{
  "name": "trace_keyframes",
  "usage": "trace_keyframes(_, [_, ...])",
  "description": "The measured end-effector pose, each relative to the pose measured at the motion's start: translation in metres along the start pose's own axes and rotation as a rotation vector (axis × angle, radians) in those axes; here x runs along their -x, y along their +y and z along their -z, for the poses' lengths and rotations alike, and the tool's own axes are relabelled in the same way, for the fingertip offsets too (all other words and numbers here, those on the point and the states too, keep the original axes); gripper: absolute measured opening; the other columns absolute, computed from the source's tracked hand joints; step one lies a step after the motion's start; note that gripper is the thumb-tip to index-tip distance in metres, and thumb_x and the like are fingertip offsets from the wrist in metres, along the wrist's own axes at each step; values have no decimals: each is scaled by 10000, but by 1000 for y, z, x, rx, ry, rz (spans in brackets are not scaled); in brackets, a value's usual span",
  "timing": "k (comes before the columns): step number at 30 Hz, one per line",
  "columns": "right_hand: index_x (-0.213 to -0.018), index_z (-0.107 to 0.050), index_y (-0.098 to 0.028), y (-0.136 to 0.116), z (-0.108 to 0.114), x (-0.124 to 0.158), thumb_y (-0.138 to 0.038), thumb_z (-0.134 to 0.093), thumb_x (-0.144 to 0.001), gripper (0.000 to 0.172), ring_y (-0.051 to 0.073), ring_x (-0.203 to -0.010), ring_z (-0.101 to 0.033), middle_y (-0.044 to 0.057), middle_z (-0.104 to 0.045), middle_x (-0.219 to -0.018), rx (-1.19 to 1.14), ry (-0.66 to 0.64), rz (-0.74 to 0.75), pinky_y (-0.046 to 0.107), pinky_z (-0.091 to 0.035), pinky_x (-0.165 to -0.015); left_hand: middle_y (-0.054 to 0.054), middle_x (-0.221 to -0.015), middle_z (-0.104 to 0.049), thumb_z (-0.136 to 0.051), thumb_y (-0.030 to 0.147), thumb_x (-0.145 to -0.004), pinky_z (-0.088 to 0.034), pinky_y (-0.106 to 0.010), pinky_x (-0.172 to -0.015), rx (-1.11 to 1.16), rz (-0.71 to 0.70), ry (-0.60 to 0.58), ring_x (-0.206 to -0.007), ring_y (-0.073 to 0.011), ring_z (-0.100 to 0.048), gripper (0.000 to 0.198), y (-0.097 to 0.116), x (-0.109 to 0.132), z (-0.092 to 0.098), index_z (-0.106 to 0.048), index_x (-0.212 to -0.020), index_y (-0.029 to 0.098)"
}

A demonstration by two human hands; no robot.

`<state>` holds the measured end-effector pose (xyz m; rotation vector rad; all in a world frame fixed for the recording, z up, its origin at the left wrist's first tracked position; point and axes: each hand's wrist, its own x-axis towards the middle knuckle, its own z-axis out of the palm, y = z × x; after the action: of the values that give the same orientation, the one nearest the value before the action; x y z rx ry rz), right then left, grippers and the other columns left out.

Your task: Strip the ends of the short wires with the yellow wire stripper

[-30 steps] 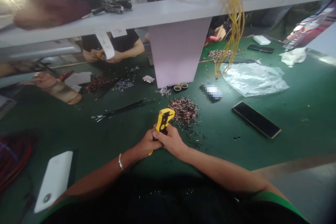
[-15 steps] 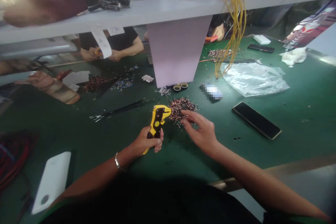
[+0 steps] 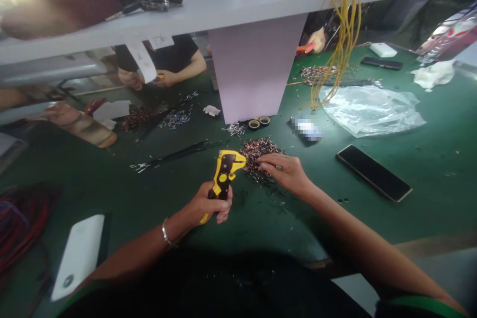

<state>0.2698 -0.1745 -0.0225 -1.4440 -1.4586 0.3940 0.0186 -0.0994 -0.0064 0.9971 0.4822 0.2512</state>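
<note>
My left hand (image 3: 208, 203) grips a yellow and black wire stripper (image 3: 223, 179) by its handle, with the jaws pointing up and to the right. My right hand (image 3: 283, 171) reaches over the edge of a heap of short copper-ended wire pieces (image 3: 259, 155). Its fingertips touch the heap, close to the stripper's head. I cannot tell whether those fingers pinch a piece. Loose dark wire bits lie scattered on the green mat (image 3: 261, 208) below the heap.
A grey shelf (image 3: 223, 15) on a lilac support (image 3: 253, 67) crosses the bench, with yellow wires (image 3: 345, 25) hanging from it. A smartphone (image 3: 373, 173), plastic bag (image 3: 372, 112) and white power bank (image 3: 79, 257) lie on the mat. A co-worker's hands (image 3: 149, 78) work across the bench.
My right hand has left the stripper and moved to the wire heap, closing its spread fingers. My left hand keeps the stripper. The view has shifted slightly.
</note>
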Motion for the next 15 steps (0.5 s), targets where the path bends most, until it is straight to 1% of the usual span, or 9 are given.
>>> trace_keyframes(2, [-926,-790,-250,0,1,1,-295,-610,-875,193,195,-838,-748,44,-798,-923,-11,12,-6,366,-601,-847,43,-493,-534,-748,176,-657,-405,-218,-392,-7,16,8,-373,-78,-454,233,-1,1,0,-575,-807,133])
trace_keyframes(5, [-893,-792,-245,2,1,1,-310,-612,-873,193,192,-804,-747,47,-797,-892,-13,20,-24,358,-604,-821,75,-411,-469,-721,176,-686,-335,-183,-356,-14,29,28,-315,-55,-375,196,-1,2,1,-558,-792,145])
trace_keyframes(7, [-880,-792,-251,3,1,1,-319,-613,-870,192,192,-798,-746,41,-796,-881,-10,19,-35,357,-604,-813,85,-387,-445,-720,182,-691,-313,-176,-346,-18,28,32,-298,-49,-348,196,-1,2,2,-552,-786,151])
trace_keyframes(9, [-869,-791,-256,3,1,1,-324,-617,-865,188,191,-789,-744,37,-795,-870,-9,27,-40,354,-604,-803,71,-422,-479,-734,180,-675,-333,-186,-357,-21,21,18,-317,-55,-377,214,0,0,3,-565,-801,145])
trace_keyframes(12, [-852,-791,-250,4,1,1,-319,-618,-861,187,188,-760,-741,40,-792,-835,-22,37,-33,349,-604,-779,38,-542,-551,-754,165,-642,-376,-208,-391,-6,0,-25,-375,-63,-439,263,2,-1,4,-598,-850,128])
trace_keyframes(15, [-838,-789,-246,6,2,3,-313,-615,-861,188,191,-737,-736,40,-786,-792,-12,66,-50,355,-601,-762,22,-624,-571,-761,161,-619,-408,-231,-432,24,-27,-62,-435,-76,-483,310,4,-3,7,-612,-889,122])
